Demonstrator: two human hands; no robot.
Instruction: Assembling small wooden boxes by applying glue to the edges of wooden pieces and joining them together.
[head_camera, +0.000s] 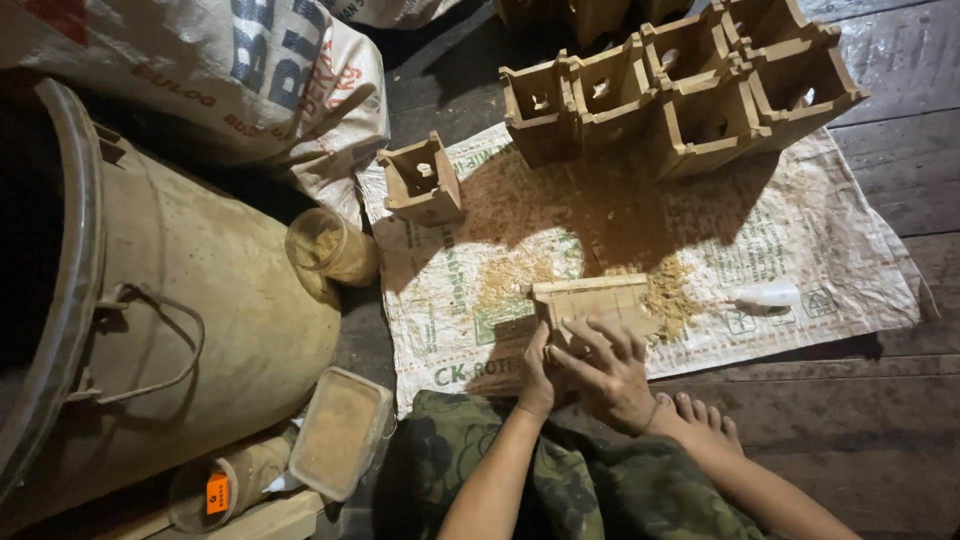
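Both hands hold a small open wooden box (592, 300) over a white woven sack (800, 250) spread flat on the floor. My left hand (538, 378) grips the box's near left side. My right hand (607, 372) lies across its near face, fingers spread over the wood. Sawdust (668, 292) is scattered on the sack around the box.
Several similar wooden boxes (690, 90) stand in rows at the sack's far edge; one (422, 180) sits apart at the left. A large metal drum (190, 300), a jar of sawdust (330, 245), a plastic tub of sawdust (340, 432), a printed sack (250, 70) and a white tube (765, 295) lie nearby. My bare foot (700, 415) rests on dark floorboards.
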